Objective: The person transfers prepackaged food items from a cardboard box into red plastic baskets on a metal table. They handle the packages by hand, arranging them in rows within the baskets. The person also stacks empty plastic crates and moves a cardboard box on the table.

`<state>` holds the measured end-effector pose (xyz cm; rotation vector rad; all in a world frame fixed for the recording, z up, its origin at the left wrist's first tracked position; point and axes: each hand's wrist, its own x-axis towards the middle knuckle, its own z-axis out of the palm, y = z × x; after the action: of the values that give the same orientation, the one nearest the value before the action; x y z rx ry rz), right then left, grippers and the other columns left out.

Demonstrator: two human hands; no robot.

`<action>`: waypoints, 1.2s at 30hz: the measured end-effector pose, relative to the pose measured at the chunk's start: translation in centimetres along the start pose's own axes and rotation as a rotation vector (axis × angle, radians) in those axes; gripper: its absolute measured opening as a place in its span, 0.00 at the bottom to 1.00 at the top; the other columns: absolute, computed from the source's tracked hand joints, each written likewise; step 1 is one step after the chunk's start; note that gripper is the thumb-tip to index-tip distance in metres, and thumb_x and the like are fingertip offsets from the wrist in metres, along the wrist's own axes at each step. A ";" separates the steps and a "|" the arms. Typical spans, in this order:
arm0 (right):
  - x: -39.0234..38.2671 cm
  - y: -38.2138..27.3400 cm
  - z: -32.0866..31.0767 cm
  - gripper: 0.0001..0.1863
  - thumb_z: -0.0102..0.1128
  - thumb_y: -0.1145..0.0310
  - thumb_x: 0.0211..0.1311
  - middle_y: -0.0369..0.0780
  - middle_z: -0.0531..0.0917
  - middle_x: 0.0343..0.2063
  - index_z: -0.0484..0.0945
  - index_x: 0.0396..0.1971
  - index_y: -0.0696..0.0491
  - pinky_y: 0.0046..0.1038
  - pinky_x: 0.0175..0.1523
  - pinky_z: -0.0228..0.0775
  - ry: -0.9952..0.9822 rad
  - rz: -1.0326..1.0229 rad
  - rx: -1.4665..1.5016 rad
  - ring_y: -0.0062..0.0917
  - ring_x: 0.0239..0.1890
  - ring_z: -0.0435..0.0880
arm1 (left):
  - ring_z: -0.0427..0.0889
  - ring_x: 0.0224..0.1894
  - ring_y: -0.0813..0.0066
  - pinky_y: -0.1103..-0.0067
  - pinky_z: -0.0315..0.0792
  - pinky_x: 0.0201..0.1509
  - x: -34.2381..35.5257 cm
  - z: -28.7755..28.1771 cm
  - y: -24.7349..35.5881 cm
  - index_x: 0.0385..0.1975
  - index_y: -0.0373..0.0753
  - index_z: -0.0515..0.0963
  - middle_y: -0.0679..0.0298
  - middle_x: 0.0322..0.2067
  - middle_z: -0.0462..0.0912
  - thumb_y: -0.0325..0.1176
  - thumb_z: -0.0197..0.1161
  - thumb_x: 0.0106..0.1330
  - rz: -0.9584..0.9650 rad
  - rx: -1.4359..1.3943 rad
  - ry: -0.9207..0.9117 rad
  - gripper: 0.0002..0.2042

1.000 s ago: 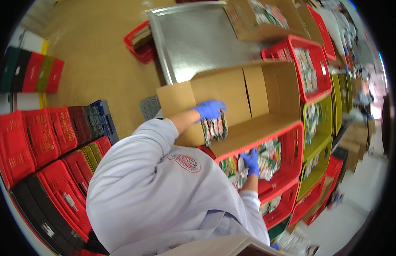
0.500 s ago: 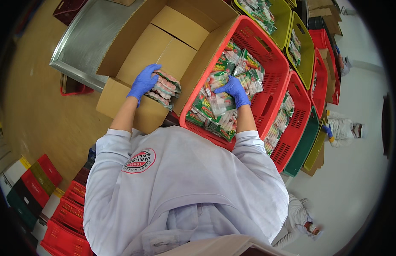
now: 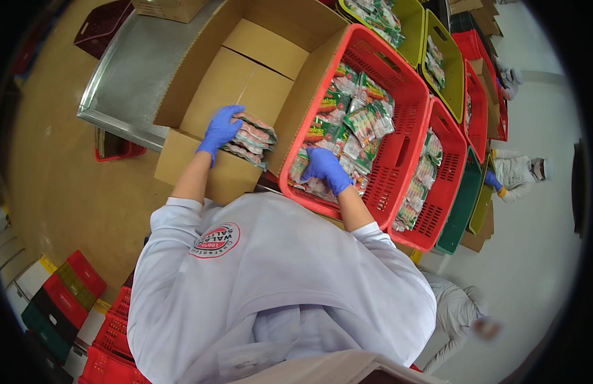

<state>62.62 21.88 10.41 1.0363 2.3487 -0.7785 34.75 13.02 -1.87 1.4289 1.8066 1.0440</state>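
My left hand (image 3: pixel 221 131), in a blue glove, is closed on a stack of several sausage packs (image 3: pixel 250 144). The stack stands at the near end of an open cardboard box (image 3: pixel 213 96), by its folded-out flap. In the red crate (image 3: pixel 408 102) to the right, my gloved right hand (image 3: pixel 327 170) is down among loose sausage packs (image 3: pixel 370 121) with green and clear wrapping. Its fingers curl down over a pack (image 3: pixel 312 185) near the crate's near left wall; the fingertips are hidden.
A metal table (image 3: pixel 133 77) lies left of the box. A second red crate (image 3: pixel 447 179), a green crate (image 3: pixel 461 208) and yellow crates (image 3: pixel 450 77) stand on the right, some with packs. Crates stack up at lower left. Co-workers (image 3: pixel 514 176) stand at far right.
My right hand has moved nearer and to the left inside the red crate, off the middle packs. The left hand keeps its hold on the stack. My view has shifted slightly.
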 end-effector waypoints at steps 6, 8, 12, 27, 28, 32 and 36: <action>-1.1 6.0 -0.3 0.27 0.71 0.73 0.23 0.40 0.81 0.32 0.76 0.35 0.59 0.26 0.42 0.70 0.055 0.080 0.709 0.26 0.33 0.79 | 0.67 0.54 0.61 0.74 0.58 0.59 0.4 -1.6 0.4 0.51 0.39 0.69 0.54 0.51 0.69 0.37 0.50 0.61 -0.135 -0.122 -0.190 0.19; -2.7 5.6 -5.5 0.28 0.71 0.74 0.24 0.39 0.81 0.33 0.76 0.36 0.58 0.25 0.42 0.71 0.280 0.116 0.912 0.22 0.33 0.79 | 0.66 0.54 0.62 0.75 0.57 0.59 0.5 -2.1 0.8 0.53 0.40 0.67 0.54 0.51 0.69 0.37 0.49 0.62 -0.200 -0.211 -0.204 0.19; -4.7 -0.6 -16.0 0.27 0.69 0.78 0.30 0.39 0.80 0.36 0.74 0.40 0.57 0.25 0.43 0.72 0.734 -0.074 1.142 0.21 0.37 0.79 | 0.67 0.54 0.64 0.76 0.57 0.59 0.8 -2.9 1.2 0.59 0.42 0.57 0.52 0.51 0.69 0.37 0.47 0.63 -0.302 -0.336 -0.243 0.24; 17.7 -6.7 -2.8 0.40 0.73 0.59 0.27 0.45 0.73 0.48 0.70 0.48 0.55 0.33 0.50 0.66 -0.230 -0.033 0.230 0.38 0.47 0.74 | 0.72 0.46 0.59 0.72 0.66 0.50 2.9 -3.2 3.2 0.63 0.45 0.42 0.51 0.42 0.71 0.27 0.61 0.45 -0.121 0.067 0.104 0.43; 17.0 -6.7 -3.6 0.40 0.73 0.59 0.28 0.44 0.72 0.49 0.69 0.48 0.55 0.32 0.51 0.65 -0.305 -0.029 0.340 0.37 0.48 0.73 | 0.72 0.46 0.57 0.72 0.66 0.50 3.4 -2.5 2.8 0.62 0.44 0.47 0.51 0.41 0.71 0.27 0.60 0.44 0.064 0.185 0.180 0.42; 14.3 -9.1 -7.5 0.31 0.69 0.61 0.37 0.42 0.78 0.41 0.72 0.45 0.57 0.27 0.48 0.66 -0.232 -0.194 0.282 0.28 0.41 0.77 | 0.69 0.48 0.55 0.71 0.65 0.53 6.2 -0.1 0.7 0.51 0.46 0.68 0.54 0.45 0.69 0.24 0.58 0.44 0.006 0.215 -0.404 0.28; 10.4 -3.4 -12.1 0.18 0.64 0.67 0.45 0.38 0.81 0.33 0.77 0.37 0.58 0.21 0.44 0.68 0.559 -0.284 0.972 0.21 0.35 0.78 | 0.67 0.52 0.57 0.73 0.64 0.55 6.7 -1.1 1.8 0.52 0.48 0.67 0.56 0.51 0.65 0.21 0.56 0.45 -0.117 0.271 -0.520 0.29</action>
<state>51.48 33.23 14.17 1.4239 2.6066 -2.0999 33.10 19.47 0.35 1.5506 1.6522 0.3264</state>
